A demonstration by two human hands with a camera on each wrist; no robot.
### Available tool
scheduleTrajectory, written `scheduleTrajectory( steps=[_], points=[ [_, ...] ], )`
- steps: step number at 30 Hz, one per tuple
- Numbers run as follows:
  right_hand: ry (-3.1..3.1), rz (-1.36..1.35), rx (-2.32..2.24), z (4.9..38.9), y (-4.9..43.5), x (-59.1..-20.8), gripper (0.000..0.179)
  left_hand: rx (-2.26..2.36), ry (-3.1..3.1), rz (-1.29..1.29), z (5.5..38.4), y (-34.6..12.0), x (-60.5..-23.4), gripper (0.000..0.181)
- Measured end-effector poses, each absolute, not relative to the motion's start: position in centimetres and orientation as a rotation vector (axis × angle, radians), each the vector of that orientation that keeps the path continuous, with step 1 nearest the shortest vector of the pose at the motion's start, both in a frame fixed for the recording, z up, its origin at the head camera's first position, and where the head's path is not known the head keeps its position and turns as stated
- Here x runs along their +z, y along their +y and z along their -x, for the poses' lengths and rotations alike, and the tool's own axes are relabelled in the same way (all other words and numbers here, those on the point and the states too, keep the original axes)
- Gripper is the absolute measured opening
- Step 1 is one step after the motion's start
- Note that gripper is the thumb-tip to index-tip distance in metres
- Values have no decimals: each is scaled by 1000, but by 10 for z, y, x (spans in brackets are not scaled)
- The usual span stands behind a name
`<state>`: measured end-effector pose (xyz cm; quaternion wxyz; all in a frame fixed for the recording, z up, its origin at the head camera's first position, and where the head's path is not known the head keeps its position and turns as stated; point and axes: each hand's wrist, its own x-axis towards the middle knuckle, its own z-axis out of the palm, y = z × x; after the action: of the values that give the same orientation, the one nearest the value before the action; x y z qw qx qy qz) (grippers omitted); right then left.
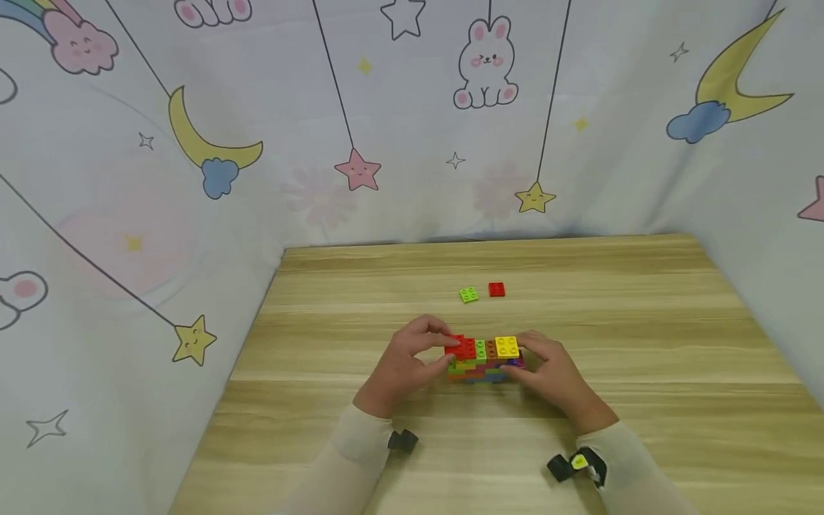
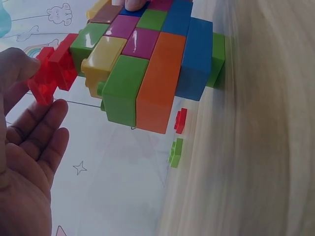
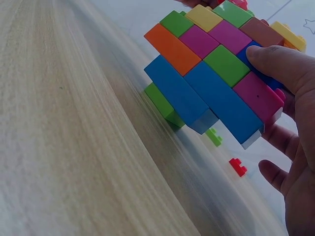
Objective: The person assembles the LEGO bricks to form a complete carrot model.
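Wood-grain tabletop (image 1: pixel 644 343) carries everything; a cartoon-print fabric backdrop (image 1: pixel 399 143) of moons, stars and rabbits closes it in on three sides. Multicoloured plastic brick block (image 1: pixel 484 360), several layers of staggered bricks, sits near the tabletop's middle, close to the person. Right hand (image 1: pixel 553 372) is at the block's right end, thumb curled over the blue and magenta bricks and fingers (image 3: pixel 275 140) wrapped beneath; looks like a steadying grip so the stack doesn't shift. Left hand (image 1: pixel 404 363) is at the block's left end, thumb and fingertips closed on a small translucent red plastic brick (image 2: pixel 51 73) held against the block's top corner, apparently being seated there. Beyond the block, further from the person, two loose flat plates lie just beside each other: small green studded plate (image 1: pixel 468 294) and small red studded plate (image 1: pixel 496 289), both untouched.
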<state>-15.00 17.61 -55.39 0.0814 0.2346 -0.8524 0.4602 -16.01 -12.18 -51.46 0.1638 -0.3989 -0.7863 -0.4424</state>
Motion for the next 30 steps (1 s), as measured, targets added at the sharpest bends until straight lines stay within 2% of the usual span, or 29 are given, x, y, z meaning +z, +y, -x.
scheduleTrajectory(
  steps=[30],
  points=[
    [-2553, -691, 1382, 149, 176, -551, 37, -1159, -2312, 1126, 155, -116, -509, 17]
  ],
)
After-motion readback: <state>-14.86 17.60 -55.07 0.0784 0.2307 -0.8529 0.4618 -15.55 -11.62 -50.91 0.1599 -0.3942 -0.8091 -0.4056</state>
